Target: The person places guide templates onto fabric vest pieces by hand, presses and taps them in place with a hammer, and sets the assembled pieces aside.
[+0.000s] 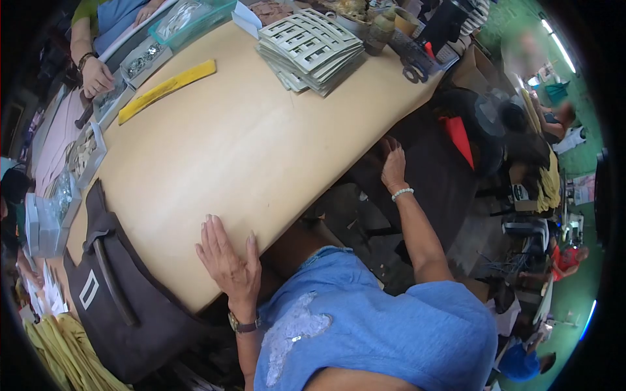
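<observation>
My left hand lies flat on the near edge of the tan tabletop, fingers stretched out, holding nothing. Past the table's right edge, my right hand reaches down with its fingers bent onto a dark brown cloth. Its fingertips are partly hidden against the dark material, and the cloth seems pinched there. To the left of my left hand, a dark apron-like piece with a pale rectangular outline drapes over the table edge. A hammer rests on it.
A yellow strip lies on the far left of the table. Stacked cut-out templates and scissors sit at the far edge. Boxes of hardware line the left side. Another person's hand is at the top left.
</observation>
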A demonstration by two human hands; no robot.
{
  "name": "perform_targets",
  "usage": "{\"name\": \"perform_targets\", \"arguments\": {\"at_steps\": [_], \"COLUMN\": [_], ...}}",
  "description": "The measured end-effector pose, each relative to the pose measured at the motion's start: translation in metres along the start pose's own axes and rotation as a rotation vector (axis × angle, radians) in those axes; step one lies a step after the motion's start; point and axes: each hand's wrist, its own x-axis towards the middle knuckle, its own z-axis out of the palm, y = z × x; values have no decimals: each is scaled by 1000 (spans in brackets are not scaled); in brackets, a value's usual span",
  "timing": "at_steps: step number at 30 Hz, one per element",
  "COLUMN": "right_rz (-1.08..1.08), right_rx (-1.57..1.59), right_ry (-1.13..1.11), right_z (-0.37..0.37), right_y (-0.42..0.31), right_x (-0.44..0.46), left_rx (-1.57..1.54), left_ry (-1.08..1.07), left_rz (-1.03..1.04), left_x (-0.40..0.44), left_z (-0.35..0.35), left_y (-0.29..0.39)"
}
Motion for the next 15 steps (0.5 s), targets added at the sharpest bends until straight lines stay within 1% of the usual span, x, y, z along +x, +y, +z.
{"name": "perform_targets", "arguments": {"at_steps": [2,5,8,11,14,15], "right_rz": [63,106,64,182,214,193], "right_rx": [21,76,70,177,172,208], "right_ry": [-6,-12,-4,-44,-25,46], "right_z": [13,13,17,7,6,-1], "right_y": [12,12,22,20,41,38], "right_x": [-1,5,8,14,22,29], "left_rx": [-2,-4,-10,-6,-5,-6], "left_ry": [3,12,25,22,16,16], "left_rz": [5,6,7,6,7,8], "left_x": [0,0,0,-1,0,0], "left_z": [-1,0,1,1,1,1], "left_y": [0,0,0,0,-1,0]}}
